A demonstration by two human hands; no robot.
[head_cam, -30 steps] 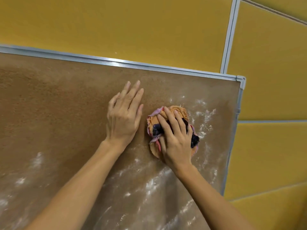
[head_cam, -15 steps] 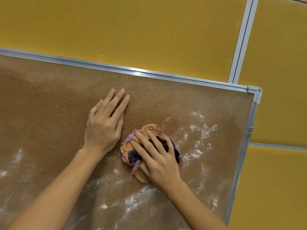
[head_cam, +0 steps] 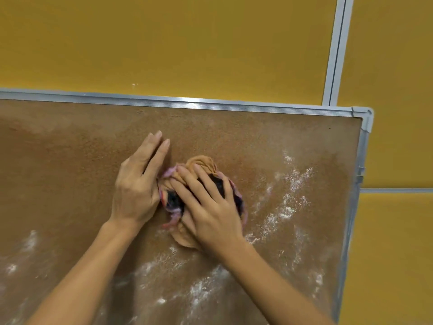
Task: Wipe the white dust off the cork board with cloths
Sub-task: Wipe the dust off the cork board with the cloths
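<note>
A person's right hand (head_cam: 210, 207) lies over a bunched orange-and-pink cloth (head_cam: 201, 164) on a cork board (head_cam: 70, 160). Its grip is a flat press, with the fingers spread on top of the cloth rather than curled round it. The left hand (head_cam: 136, 188) lies flat on the cork just left of the cloth, touching its edge and holding nothing. The thickest white dust (head_cam: 288, 207) streaks to the right of the grip, between the cloth and the board's metal frame (head_cam: 360, 160), with more below. The right hand is nearer, so the next sweep probably runs rightward.
</note>
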